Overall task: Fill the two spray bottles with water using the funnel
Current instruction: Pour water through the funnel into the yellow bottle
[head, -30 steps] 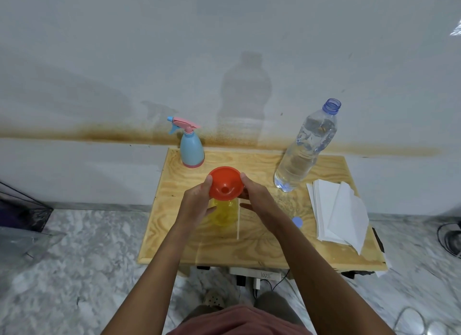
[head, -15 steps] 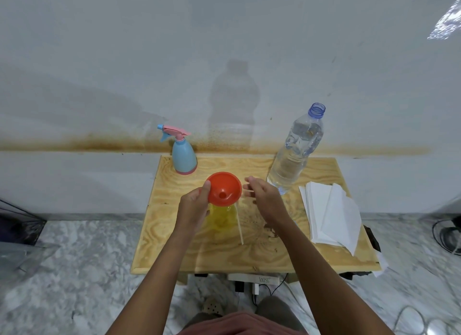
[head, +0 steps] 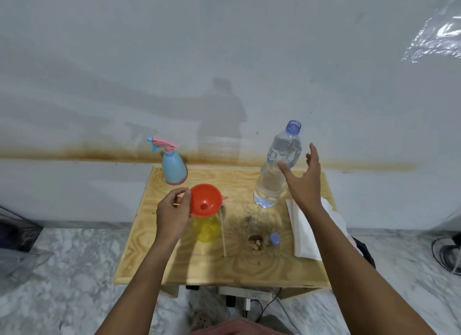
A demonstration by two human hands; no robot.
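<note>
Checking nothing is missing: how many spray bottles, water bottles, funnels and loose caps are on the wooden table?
spray bottles: 2, the blue spray bottle and the yellow spray bottle
water bottle: 1
funnel: 1
loose cap: 1
total: 5

Open lane over bare plywood tabletop (head: 239,267) between orange plastic funnel (head: 205,202) and clear plastic water bottle (head: 269,185). White paper napkin stack (head: 303,234) blocks right edge, small blue bottle cap (head: 275,238) beside it. Blue-and-pink spray bottle (head: 173,171) stands back-left.

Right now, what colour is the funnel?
The funnel is orange-red; the head view shows it best.
</note>
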